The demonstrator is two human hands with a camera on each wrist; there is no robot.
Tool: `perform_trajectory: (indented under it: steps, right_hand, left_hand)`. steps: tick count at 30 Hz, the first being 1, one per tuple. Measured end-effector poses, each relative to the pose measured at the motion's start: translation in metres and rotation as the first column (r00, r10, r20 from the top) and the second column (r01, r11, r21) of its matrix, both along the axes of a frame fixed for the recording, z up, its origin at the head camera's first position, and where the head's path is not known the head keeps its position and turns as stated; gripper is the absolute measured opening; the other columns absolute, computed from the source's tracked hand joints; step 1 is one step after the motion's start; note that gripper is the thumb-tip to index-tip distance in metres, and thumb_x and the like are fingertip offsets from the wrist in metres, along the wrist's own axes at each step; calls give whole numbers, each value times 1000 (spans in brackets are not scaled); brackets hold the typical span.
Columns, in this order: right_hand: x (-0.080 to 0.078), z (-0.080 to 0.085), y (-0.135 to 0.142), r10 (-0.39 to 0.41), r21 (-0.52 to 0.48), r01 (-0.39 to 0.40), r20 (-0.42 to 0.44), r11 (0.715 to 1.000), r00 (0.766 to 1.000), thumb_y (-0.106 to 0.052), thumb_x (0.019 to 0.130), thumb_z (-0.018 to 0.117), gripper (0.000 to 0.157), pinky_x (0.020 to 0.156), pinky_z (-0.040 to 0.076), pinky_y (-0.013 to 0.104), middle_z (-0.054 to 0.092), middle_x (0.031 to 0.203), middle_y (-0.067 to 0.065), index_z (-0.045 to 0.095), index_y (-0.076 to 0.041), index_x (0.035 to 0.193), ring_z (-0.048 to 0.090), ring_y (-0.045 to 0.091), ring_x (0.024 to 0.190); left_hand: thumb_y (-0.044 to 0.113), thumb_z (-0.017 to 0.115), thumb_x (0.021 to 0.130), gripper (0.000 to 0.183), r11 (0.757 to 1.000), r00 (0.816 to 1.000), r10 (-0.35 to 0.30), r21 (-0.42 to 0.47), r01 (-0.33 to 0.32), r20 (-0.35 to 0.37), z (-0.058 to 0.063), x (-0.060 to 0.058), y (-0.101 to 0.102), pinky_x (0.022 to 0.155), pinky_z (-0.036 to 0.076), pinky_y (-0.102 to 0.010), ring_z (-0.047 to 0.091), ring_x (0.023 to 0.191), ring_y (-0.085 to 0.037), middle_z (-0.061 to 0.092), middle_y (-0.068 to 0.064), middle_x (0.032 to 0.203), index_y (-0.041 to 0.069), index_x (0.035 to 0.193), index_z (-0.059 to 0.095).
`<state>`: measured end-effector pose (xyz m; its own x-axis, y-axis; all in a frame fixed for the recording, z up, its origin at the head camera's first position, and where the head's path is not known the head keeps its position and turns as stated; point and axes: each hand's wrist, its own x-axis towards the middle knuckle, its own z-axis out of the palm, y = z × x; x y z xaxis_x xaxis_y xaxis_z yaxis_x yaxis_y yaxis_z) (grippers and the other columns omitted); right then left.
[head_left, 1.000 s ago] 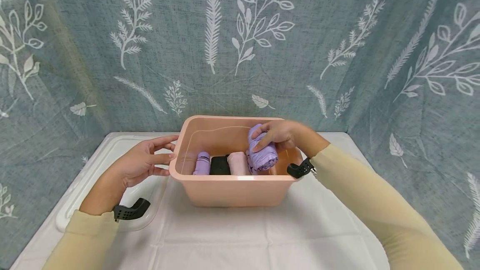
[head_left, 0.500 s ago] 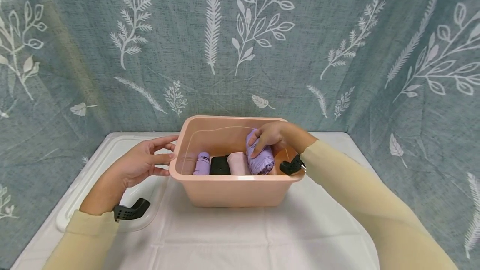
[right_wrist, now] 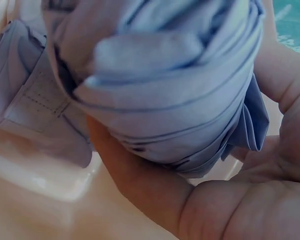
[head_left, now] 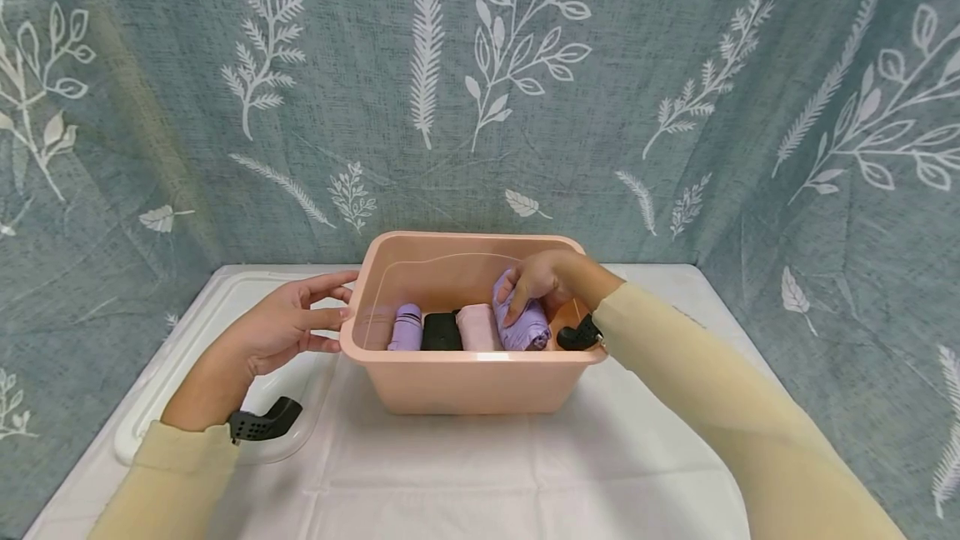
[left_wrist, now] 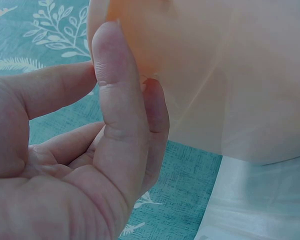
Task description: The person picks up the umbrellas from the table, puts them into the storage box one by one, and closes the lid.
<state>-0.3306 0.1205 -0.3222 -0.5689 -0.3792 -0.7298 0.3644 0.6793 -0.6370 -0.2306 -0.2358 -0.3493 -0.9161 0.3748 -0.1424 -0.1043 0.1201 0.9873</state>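
A rolled lavender garment (head_left: 525, 329) stands in the right part of a peach plastic bin (head_left: 472, 386), gripped by my right hand (head_left: 547, 275). Its wrapped folds fill the right wrist view, where fingers and thumb curl round the roll (right_wrist: 165, 100). My left hand (head_left: 281, 323) touches the bin's left rim with spread, fairly straight fingers. In the left wrist view, fingertips of the left hand (left_wrist: 122, 115) meet the bin's wall (left_wrist: 200, 100). Beside the held roll sit a pale pink roll (head_left: 477, 327), a black roll (head_left: 441, 332) and a slimmer lavender roll (head_left: 406, 327).
A white translucent lid (head_left: 273, 448) lies on the table at the left, partly under the left forearm. White cloth (head_left: 450, 473) covers the table. Blue-green curtains with white leaf prints (head_left: 337, 90) hang behind and at both sides.
My right hand has lowered the lavender roll deeper into the bin, shifting slightly left, so it now sits against the pale pink one. The left hand has stayed at the rim.
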Motion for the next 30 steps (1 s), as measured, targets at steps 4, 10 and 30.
perform_trajectory:
  steps: [4, 10, 30]
  right_hand:
    - [0, -2, 2, 12, -6, -12, -10, 1000, 1000, 12, 87, 72, 37, 76, 61, 36, 56, 107, 9, 56, -7, 114, 63, 26, 93]
    - [-2, -5, 4, 11, 13, -11, -11, 1000, 1000, 12, 88, 71, 56, 76, 61, 36, 55, 119, 10, 52, -5, 138, 62, 27, 97]
    - [-1, -8, 5, 129, 177, -110, -96, 978, 987, 5, 87, 75, 53, 88, 61, 41, 51, 124, 10, 52, -9, 132, 59, 25, 104]
  left_hand:
    - [10, 67, 99, 71, 1000, 1000, -2, 4, 2, 1, 1, 0, 0, 73, 64, -31, 66, 83, -11, 48, -5, 123, 8, 161, 33]
    - [9, 67, 99, 70, 1000, 1000, -4, 12, 4, -3, 2, 0, 0, 74, 65, -32, 66, 85, -11, 48, -5, 123, 8, 160, 33]
    - [8, 67, 99, 69, 1000, 1000, 0, 6, 0, -3, -1, 1, 1, 74, 65, -32, 68, 84, -11, 50, -4, 122, 10, 160, 35]
